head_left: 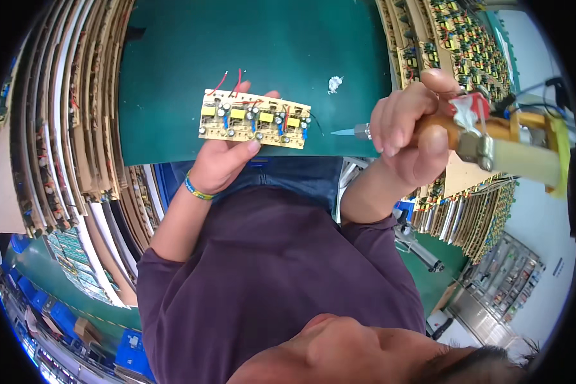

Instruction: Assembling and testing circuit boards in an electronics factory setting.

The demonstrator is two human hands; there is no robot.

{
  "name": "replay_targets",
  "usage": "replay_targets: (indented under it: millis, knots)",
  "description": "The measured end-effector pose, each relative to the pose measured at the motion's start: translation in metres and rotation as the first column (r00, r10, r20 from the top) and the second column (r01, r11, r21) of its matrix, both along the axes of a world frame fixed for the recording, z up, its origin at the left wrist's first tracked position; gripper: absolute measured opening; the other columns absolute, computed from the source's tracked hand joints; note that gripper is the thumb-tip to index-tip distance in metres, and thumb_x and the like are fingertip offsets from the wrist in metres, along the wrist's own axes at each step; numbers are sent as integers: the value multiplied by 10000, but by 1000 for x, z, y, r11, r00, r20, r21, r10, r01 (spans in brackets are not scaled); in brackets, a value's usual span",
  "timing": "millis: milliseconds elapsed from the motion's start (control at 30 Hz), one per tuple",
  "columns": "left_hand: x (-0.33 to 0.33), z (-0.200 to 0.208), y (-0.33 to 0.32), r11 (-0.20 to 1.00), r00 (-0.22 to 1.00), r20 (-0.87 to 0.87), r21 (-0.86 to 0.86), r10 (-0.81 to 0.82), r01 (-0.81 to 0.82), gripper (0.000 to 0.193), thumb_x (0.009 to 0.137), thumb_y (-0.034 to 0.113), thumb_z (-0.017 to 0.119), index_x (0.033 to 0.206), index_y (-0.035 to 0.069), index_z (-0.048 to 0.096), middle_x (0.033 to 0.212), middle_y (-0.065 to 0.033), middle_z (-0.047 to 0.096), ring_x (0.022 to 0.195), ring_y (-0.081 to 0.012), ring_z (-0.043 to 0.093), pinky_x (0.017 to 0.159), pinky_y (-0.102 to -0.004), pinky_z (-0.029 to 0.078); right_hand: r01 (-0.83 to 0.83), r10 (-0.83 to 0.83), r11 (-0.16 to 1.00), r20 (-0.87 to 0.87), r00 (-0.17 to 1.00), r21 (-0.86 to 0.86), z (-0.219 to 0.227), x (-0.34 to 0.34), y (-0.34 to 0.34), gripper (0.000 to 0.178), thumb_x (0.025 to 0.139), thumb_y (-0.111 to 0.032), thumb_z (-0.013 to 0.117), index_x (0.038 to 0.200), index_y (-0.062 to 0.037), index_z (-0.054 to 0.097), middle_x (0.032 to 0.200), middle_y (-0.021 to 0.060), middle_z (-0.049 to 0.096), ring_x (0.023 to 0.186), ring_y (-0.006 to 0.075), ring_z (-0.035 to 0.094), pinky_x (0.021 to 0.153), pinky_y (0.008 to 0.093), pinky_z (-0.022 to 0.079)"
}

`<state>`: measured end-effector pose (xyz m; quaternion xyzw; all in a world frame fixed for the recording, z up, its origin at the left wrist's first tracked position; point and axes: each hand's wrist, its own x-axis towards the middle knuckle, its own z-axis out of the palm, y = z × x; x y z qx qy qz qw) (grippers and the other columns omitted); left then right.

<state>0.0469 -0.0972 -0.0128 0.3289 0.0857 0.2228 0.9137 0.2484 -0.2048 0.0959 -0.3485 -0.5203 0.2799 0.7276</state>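
Observation:
My left hand (219, 166) grips a long tan circuit board (253, 120) by its near edge, thumb on top and fingers beneath. Yellow blocks, round capacitors and blue parts line its face, and red wires stick up from its far left edge. On the right, my right hand (406, 125) is wrapped round a glue dispenser (451, 128) with an amber body. Its pale blue tapered nozzle (344, 132) points left, a short gap from the board's right end. A metal clamp (477, 151) and a pale tube show behind the hand.
A green work surface (256, 38) lies under the board, with a small white lump (335, 84) on it. Densely packed boards and cardboard sheets (64, 109) stand at the left. More populated boards (467, 45) are stacked at the right, beside a cable (537, 89).

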Motion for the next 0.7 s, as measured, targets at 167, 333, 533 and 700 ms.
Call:
replay_targets:
  millis: [167, 333, 533, 700]
  knots:
    - [4, -10, -7, 997, 999, 21, -53, -49, 50, 779, 850, -40, 540, 1473, 112, 98, 1466, -191, 285, 1338, -299, 336, 1092, -429, 292, -62, 63, 998, -21, 998, 16, 2, -9, 4, 538, 923, -294, 535, 1313, 26, 349, 667, 12, 489, 474, 84, 441, 413, 227, 402]
    - [-1, -7, -11, 993, 997, 28, -94, -73, 76, 794, 848, -45, 534, 1478, 136, 85, 1474, -187, 270, 1340, -300, 333, 1077, -443, 321, -51, 51, 999, -57, 997, -1, 3, -17, 9, 546, 918, -299, 540, 1313, 26, 349, 661, 11, 482, 468, 81, 434, 409, 228, 402]
    - [-2, -1, -14, 987, 993, 37, -109, -115, 118, 814, 844, -68, 496, 1485, 164, 50, 1488, -184, 237, 1349, -311, 316, 1057, -457, 355, -10, 9, 999, -17, 1000, -42, 5, -21, 7, 539, 912, -297, 554, 1296, 29, 362, 643, 6, 481, 468, 79, 440, 409, 223, 408]
    - [-3, 1, -13, 991, 994, 43, -81, -103, 107, 813, 840, -71, 494, 1484, 158, 54, 1485, -188, 243, 1349, -319, 313, 1060, -455, 351, 0, -1, 998, -13, 1000, -63, 5, -20, 7, 535, 913, -298, 557, 1290, 30, 368, 637, 2, 483, 464, 76, 441, 404, 223, 407]
